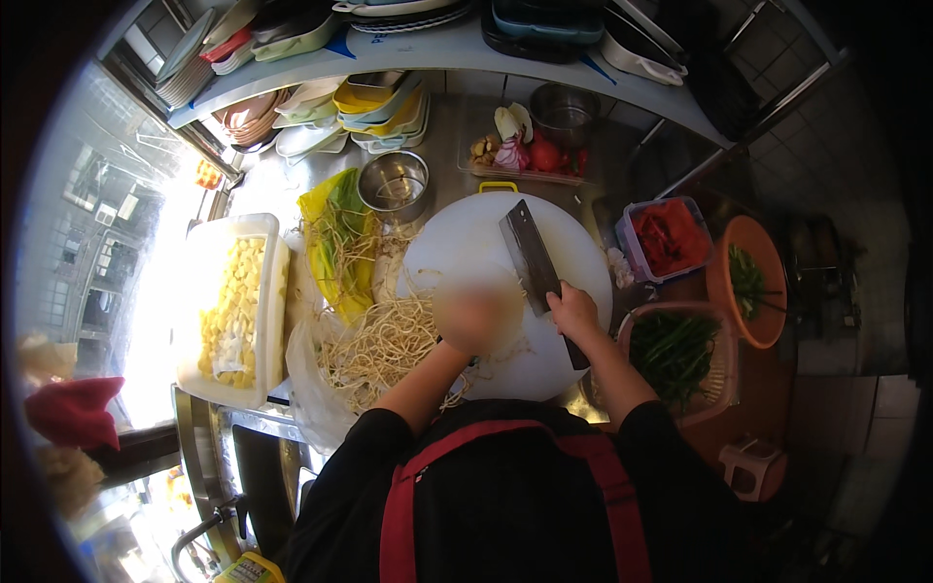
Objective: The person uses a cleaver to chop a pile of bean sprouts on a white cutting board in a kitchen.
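Observation:
My right hand (574, 312) is closed on the handle of a cleaver (532, 255), whose dark blade lies over the right half of a round white cutting board (452, 226). At the board's left side is my left hand (477, 317), blurred in the picture, so its fingers and anything in them cannot be made out. Beside it, a tangled heap of long pale roots (379, 339) spreads from a clear plastic bag (310, 390) towards the board. More thin roots lie on a yellow plastic bag (339, 270). Small scraps are scattered on the board near my left wrist.
A bin of diced yellow pieces (237, 313) stands left. Behind are a steel bowl (393, 182) and a tray of vegetables (525, 173). To the right are a tub of red peppers (667, 237), a basket of green peppers (674, 357) and an orange bowl (774, 291). A dish shelf (437, 58) crosses above.

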`<state>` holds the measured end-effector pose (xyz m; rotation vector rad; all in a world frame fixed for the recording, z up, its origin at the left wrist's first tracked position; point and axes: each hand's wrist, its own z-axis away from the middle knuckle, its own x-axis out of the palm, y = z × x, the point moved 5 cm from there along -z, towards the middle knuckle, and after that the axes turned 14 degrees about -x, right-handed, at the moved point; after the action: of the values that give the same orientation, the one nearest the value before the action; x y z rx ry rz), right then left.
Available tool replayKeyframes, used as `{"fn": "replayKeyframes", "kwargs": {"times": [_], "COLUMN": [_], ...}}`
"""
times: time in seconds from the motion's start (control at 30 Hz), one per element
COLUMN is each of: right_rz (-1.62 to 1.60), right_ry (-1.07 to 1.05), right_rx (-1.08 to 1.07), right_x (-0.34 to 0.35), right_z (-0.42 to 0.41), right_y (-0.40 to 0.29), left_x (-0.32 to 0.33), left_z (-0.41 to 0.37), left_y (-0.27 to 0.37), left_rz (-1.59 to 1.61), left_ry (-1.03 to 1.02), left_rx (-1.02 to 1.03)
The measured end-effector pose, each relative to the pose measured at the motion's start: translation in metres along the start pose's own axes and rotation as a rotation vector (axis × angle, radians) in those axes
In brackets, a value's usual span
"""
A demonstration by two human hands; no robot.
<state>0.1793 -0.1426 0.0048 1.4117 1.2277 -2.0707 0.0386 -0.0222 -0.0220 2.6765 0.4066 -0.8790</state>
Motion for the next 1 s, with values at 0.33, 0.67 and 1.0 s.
{"fn": "replayKeyframes", "kwargs": {"times": [0.33,0.67,1.0], "right_rz": [0.16,0.149,0.164], "right_ry": [-0.066,-0.072,-0.079], "right_rx": [-0.195,-0.232,-0.188], "right_x": [-0.045,0.003,-0.043], "right_z": [0.039,0.009,0.024], "right_y": [-0.043,-0.033,-0.043], "left_x": [0.049,0.024,0.025], "left_z": [0.047,0.014,0.0], "left_y": [-0.002,0.009,0.002], "left_rz": [-0.304,-0.177,-0.197], "left_ry": [0.081,-0.121,-0.976], "left_rx": [0.046,0.011,-0.163]}}
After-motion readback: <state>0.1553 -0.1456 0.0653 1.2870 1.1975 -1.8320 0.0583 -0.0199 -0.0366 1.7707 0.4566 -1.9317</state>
